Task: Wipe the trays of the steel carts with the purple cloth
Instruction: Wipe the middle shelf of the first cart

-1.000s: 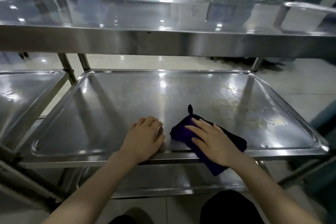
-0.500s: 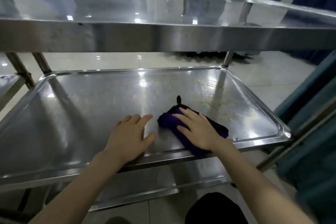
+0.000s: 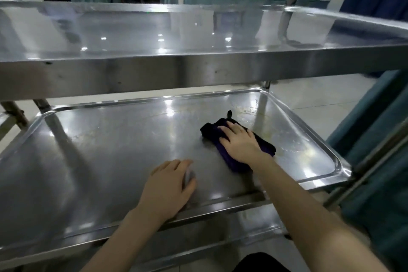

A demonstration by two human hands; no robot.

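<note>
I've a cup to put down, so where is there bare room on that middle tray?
The whole left half of the middle tray, between its left rim and the left hand, is bare. So is the top tray. It is crowded right of centre, where the right hand presses the purple cloth.

The cloth lies right of centre on the middle tray, under the right hand. The left hand rests nearer and leftward, by the front rim. Top tray above, bottom tray below.
</note>
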